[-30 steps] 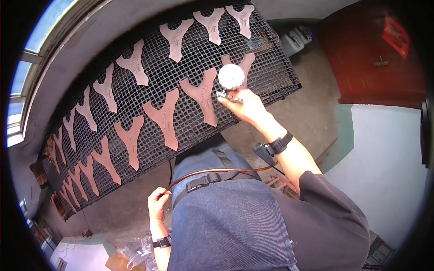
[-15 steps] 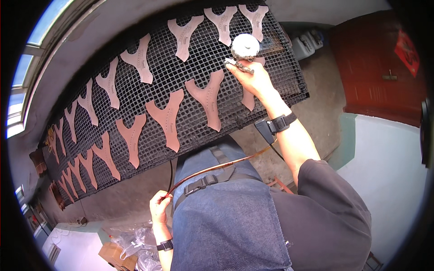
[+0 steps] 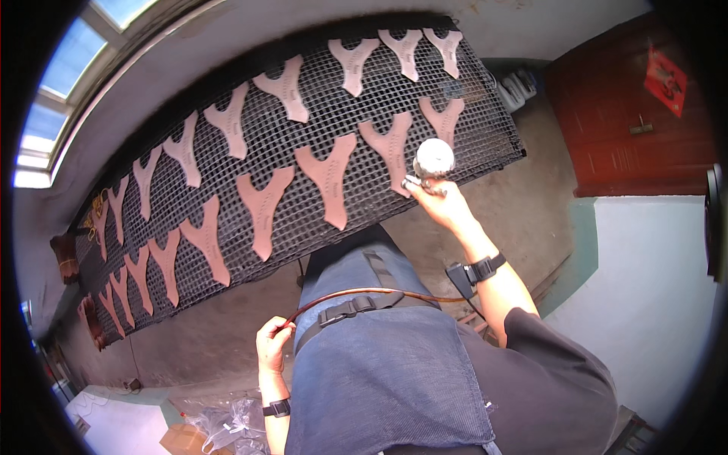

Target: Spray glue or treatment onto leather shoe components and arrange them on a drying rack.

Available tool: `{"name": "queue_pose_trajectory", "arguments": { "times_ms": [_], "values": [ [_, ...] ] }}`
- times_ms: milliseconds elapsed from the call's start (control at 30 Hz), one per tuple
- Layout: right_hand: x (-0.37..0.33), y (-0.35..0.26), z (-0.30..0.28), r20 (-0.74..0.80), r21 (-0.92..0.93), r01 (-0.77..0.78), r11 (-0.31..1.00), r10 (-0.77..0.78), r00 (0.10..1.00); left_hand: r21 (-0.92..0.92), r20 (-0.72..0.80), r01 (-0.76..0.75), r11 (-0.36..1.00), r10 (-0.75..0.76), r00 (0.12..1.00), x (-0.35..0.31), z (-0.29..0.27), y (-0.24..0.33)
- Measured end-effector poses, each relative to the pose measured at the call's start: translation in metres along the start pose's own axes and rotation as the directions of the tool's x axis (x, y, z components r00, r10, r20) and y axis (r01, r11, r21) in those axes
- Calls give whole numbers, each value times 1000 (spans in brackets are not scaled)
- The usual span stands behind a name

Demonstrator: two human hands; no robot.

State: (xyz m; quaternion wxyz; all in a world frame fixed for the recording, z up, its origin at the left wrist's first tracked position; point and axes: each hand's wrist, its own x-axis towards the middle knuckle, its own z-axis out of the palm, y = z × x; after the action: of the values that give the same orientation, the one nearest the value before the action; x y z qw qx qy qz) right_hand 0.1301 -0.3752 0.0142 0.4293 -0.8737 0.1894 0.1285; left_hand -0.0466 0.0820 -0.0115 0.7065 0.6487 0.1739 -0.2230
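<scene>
My right hand (image 3: pixel 449 205) is wrapped round a silver spray gun (image 3: pixel 434 158) with a round metal cup on top, held over the near edge of a black mesh rack (image 3: pixel 334 254). Partly behind the gun lie two Y-shaped brown leather pieces (image 3: pixel 388 144). More such pieces, stitched-looking and marked along the middle, form two rows across the mesh, the far row (image 3: pixel 284 89) looking paler. At waist height my left hand (image 3: pixel 273 343) pinches a thin brown hose (image 3: pixel 364 293), which crosses my apron and passes toward my right forearm.
Bundles of brown pieces (image 3: pixel 91 322) sit by the rack's left end. Clear plastic bags (image 3: pixel 231 425) and a cardboard box (image 3: pixel 186 438) lie on the floor at lower left. White jugs (image 3: pixel 516 91) stand past the rack's right end, near a red door (image 3: pixel 637 121).
My right hand has brought the spray gun from over the rack's far right part back to its near edge. The view has shifted; my left hand still holds the hose.
</scene>
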Motion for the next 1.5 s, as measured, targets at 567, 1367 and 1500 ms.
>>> {"name": "queue_pose_trajectory", "arguments": {
  "times_ms": [567,1367,1500],
  "values": [
    [26,-117,81,-158,-61,378,924,-383,910,-6,-82,27,1000,-27,996,-34,-66,0],
    [109,-120,79,-13,36,387,921,-387,922,-17,-163,95,995,-96,982,-24,-41,20],
    [97,-133,94,95,-36,420,907,-416,904,-58,-163,66,996,-75,984,-31,-40,17]
  ]
}}
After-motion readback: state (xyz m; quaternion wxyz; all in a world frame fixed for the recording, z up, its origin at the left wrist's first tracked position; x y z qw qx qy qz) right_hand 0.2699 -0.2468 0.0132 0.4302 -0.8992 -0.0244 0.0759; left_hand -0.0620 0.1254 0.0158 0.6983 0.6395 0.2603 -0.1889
